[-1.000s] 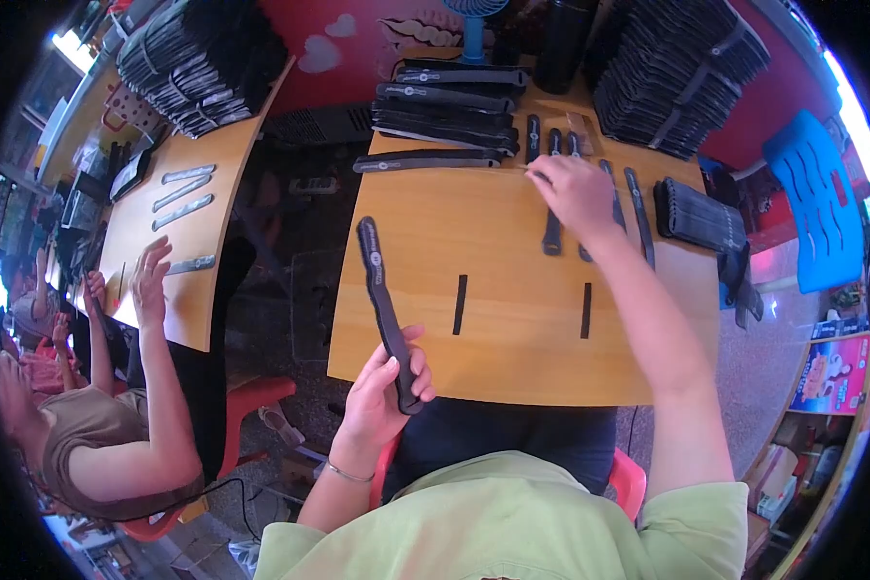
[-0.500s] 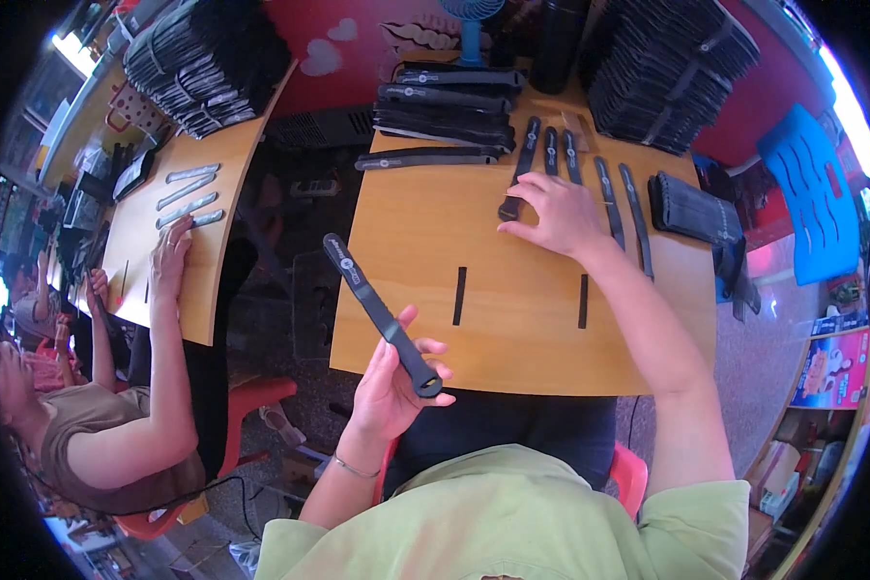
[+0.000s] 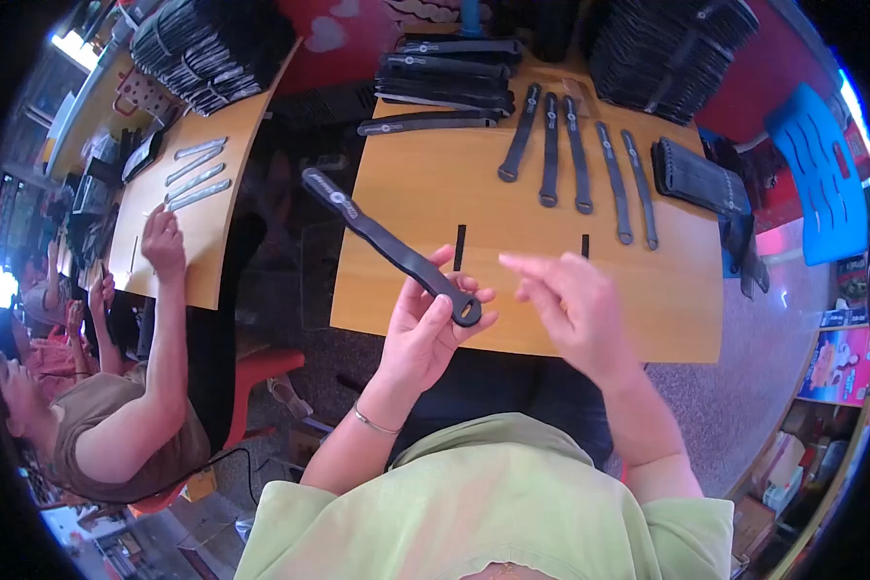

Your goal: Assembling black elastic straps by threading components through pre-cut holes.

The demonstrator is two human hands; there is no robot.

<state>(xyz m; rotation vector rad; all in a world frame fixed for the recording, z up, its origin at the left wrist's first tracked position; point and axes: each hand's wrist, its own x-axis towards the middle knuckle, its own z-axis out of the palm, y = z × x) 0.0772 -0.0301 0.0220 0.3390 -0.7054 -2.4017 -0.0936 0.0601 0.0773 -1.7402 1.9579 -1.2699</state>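
My left hand (image 3: 425, 333), a bracelet at its wrist, grips a dark grey strap (image 3: 391, 246) near its slotted, rounded end. The strap's printed end points up and to the left over the table's edge. My right hand (image 3: 575, 309) hovers above the front of the table, to the right of the strap and apart from it. Its fingers are partly stretched toward the left, slightly blurred, with nothing visible in them. Several similar straps (image 3: 550, 155) lie side by side beyond it. Two short black strips (image 3: 461, 248) are on the tabletop near my hands.
Bundled straps (image 3: 445, 87) are piled at the back of the wooden table (image 3: 406, 193). A tall dark stack (image 3: 672, 58) stands back right, near a folded black bundle (image 3: 701, 184) and a blue chair (image 3: 817, 174). At left, another person (image 3: 126, 406) sits at a second table (image 3: 203, 222).
My right hand has left the straps at the back and come toward me. My left hand has carried its strap slightly up and to the right. The head view has shifted.
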